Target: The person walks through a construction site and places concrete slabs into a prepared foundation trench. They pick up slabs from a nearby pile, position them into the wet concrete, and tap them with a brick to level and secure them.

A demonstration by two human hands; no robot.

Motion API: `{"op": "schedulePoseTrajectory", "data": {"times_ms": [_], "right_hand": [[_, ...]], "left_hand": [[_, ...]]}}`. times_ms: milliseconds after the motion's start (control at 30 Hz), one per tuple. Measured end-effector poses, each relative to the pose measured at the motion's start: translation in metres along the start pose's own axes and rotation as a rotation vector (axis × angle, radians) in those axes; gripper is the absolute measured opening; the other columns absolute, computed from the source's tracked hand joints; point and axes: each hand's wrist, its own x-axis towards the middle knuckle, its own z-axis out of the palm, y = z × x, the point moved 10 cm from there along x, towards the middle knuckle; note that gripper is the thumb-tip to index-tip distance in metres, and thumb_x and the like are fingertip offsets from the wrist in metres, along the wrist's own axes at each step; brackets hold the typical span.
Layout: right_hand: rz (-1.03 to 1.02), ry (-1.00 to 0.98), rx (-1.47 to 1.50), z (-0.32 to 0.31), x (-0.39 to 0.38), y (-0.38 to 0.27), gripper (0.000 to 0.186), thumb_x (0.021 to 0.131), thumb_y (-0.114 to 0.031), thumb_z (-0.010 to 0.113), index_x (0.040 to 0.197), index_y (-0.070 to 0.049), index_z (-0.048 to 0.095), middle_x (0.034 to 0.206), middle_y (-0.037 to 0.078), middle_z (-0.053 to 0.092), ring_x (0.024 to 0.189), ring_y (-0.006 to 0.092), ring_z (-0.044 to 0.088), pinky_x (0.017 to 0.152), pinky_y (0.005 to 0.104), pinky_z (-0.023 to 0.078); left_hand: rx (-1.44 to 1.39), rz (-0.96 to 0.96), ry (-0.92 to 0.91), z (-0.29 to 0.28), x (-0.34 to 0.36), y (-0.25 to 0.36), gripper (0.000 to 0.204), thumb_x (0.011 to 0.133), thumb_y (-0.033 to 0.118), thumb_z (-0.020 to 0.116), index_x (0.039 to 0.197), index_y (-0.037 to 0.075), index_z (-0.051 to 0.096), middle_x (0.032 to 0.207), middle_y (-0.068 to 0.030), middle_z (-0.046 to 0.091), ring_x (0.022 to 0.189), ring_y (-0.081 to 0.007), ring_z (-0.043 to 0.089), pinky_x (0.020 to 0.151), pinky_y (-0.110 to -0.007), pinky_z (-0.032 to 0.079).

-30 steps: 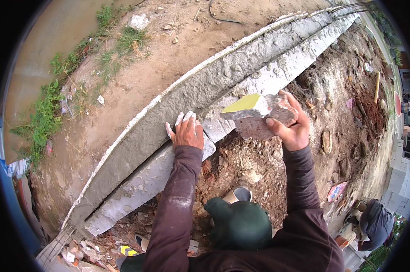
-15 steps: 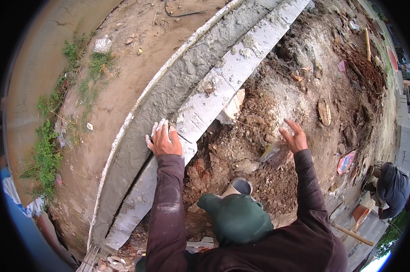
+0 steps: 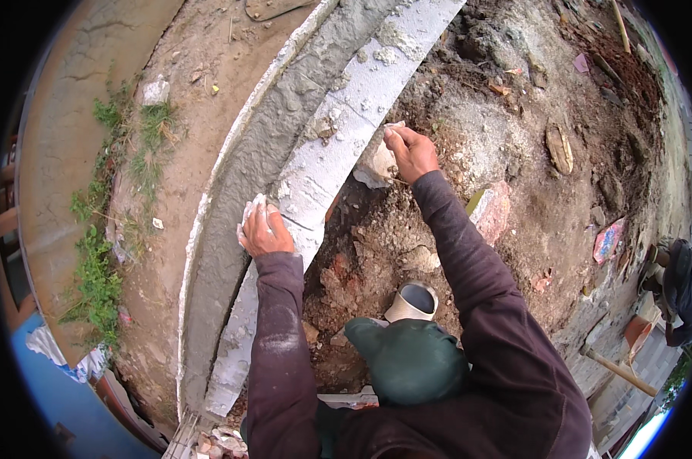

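My left hand (image 3: 263,229), white-dusted, rests with fingers slightly apart and bent at the seam between the pale concrete blocks (image 3: 338,126) and wet grey mortar (image 3: 246,168). To its upper right, my right hand (image 3: 413,155) grips a pale, rough stone chunk (image 3: 376,164) beside the blocks' outer side. A reddish rock (image 3: 493,216) with a yellow face lies on the rubble below that hand. A white-rimmed cylindrical object (image 3: 412,302) sits between my forearms.
Rubble and soil (image 3: 537,130) cover the right side; dirt with weeds (image 3: 101,283) borders the left. A co-worker (image 3: 675,291) bends at the far right, near a wooden-handled tool (image 3: 621,371). Rebar (image 3: 184,437) protrudes from the near end of the mortar strip.
My right hand has let go of the yellow-faced rock, which now lies on the ground, and has moved up-left onto the pale chunk. The view has shifted.
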Motion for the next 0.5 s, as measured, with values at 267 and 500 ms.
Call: {"op": "schedulePoseTrajectory", "data": {"times_ms": [267,500], "right_hand": [[0.645,-0.131,0.569,0.039,0.001,0.054,0.028,0.083,-0.028,0.05,0.079,-0.001,0.057,0.066,0.006,0.059,0.054,0.0153,0.058,0.05,0.0283,0.049],[-0.026,0.315,0.034,-0.013,-0.015,0.006,0.027,0.077,-0.023,0.059,0.095,-0.004,0.057,0.077,0.006,0.058,0.069,0.0155,0.057,0.063,0.0308,0.047]], "left_hand": [[0.03,0.036,0.025,-0.001,0.001,0.004,0.036,0.084,0.029,0.041,0.108,0.006,0.057,0.113,-0.0078,0.054,0.111,-0.0237,0.044,0.096,-0.041,0.023],[0.019,0.007,0.021,-0.004,0.001,0.005,0.037,0.084,0.029,0.041,0.108,0.006,0.056,0.113,-0.0092,0.054,0.111,-0.025,0.044,0.096,-0.042,0.024]]}}
